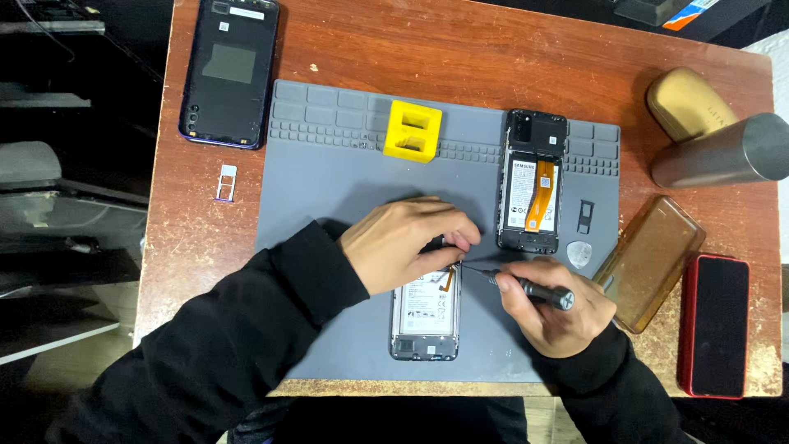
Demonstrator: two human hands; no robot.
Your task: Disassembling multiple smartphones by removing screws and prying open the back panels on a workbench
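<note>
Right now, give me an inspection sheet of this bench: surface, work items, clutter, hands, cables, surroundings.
Surface: grey mat on a brown table.
Work items: opened phone under both hands, its back off; screwdriver with its tip at the phone's upper edge.
Clutter: second opened phone with an orange flex; yellow block; pick; two small trays; back cover; amber case; red phone; gold case; metal cylinder.
Hands: left hand rests on the opened phone's top; right hand grips the screwdriver.
Cables: nothing seen.
Surroundings: dark shelves at left.
</note>
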